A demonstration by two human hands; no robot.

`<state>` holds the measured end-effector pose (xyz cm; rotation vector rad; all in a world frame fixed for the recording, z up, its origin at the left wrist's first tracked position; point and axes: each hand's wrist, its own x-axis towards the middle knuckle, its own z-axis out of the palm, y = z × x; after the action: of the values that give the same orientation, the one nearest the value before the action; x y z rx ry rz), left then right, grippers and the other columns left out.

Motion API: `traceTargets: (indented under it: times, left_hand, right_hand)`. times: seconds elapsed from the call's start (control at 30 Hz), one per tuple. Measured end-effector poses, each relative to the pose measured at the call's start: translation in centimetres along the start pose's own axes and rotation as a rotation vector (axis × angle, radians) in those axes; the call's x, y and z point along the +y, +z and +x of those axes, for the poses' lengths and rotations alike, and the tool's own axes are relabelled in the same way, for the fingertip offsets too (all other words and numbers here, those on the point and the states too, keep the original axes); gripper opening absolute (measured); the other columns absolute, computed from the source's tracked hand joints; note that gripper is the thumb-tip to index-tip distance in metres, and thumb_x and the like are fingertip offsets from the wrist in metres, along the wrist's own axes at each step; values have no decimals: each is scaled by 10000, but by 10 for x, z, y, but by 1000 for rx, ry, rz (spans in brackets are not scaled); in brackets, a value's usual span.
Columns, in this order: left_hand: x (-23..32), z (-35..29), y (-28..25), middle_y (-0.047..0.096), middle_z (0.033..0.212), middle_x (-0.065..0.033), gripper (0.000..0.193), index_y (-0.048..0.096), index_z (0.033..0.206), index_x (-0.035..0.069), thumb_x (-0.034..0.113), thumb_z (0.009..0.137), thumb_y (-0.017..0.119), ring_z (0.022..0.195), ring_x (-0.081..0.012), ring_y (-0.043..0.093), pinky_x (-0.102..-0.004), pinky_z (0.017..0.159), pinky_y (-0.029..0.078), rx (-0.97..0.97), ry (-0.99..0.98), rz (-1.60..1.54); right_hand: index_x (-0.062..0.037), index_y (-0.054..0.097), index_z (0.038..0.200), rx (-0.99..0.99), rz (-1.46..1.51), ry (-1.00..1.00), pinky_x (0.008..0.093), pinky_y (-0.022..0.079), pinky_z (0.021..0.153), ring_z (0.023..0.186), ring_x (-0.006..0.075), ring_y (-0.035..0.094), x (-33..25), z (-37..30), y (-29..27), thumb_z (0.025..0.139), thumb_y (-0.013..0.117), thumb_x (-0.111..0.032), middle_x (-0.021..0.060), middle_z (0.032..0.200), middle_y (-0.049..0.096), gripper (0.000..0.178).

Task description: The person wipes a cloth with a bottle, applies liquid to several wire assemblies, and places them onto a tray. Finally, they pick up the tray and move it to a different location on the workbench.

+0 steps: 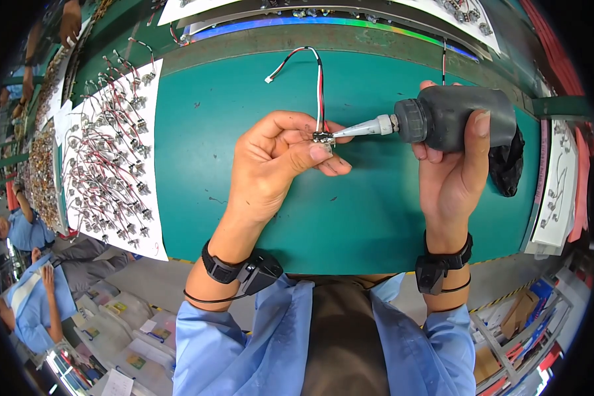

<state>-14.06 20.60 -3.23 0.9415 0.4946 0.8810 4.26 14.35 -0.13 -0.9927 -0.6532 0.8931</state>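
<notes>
- Far left, we've got a white sheet (153,228) loaded with wired parts (109,155).
- Our left hand (267,155) has its fingers pinched on a small metal component (323,137) over the green surface (350,218); its wires (321,86) run up, then hook left.
- Nozzle (366,127) tip's right by the component's right side, nearest our left fingers; can't tell if it's touching.
- Dark bottle (449,115) lies nearly sideways, nozzle leftward, our right hand's (450,178) fingers wrapped round it.

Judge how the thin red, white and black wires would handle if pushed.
The thin red, white and black wires probably flex easily, since they bend into an arch. The small white plastic connector would likely trail along, being attached at their end.
</notes>
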Motion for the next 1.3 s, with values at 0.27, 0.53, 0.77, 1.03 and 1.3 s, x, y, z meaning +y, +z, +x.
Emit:
traceTargets:
  times: [0.27,0.53,0.77,1.03,1.3]
  left_hand:
    - [3,0,2,596,926,-256,176,500,967,-22,-53,799,542,719,-266,643,-314,608,534,-4,-3,-4]
    - [4,-1,2,597,931,-257,170,510,963,-10,-42,800,548,705,-249,640,-301,609,530,-18,0,-11]
    - [5,-1,2,599,935,-243,172,514,960,-9,-50,797,550,695,-226,634,-286,613,526,-43,15,-6]
    - [7,-5,12,601,946,-215,189,516,945,-38,-85,773,578,746,-183,621,-277,645,529,13,47,123]
    - [11,-9,15,608,888,-159,188,520,938,-57,-82,765,591,752,-162,614,-269,655,532,38,33,172]
  right_hand:
    - [-8,467,1093,47,-50,-111,207,367,507,516,54,391,-6,4,-6,888,473,-358,196,1063,543,406]
    - [42,478,1031,158,384,62,199,345,480,493,65,363,-15,22,-23,884,484,-333,209,1045,535,402]
    - [73,461,997,59,700,284,196,330,456,474,72,332,-12,25,-32,878,491,-342,188,1005,529,434]
    - [74,497,1014,92,747,328,201,284,428,487,66,318,-11,24,-33,837,529,-451,104,923,562,555]
    - [63,443,982,-43,925,336,205,327,449,494,91,351,-17,18,-38,843,545,-363,176,996,532,459]
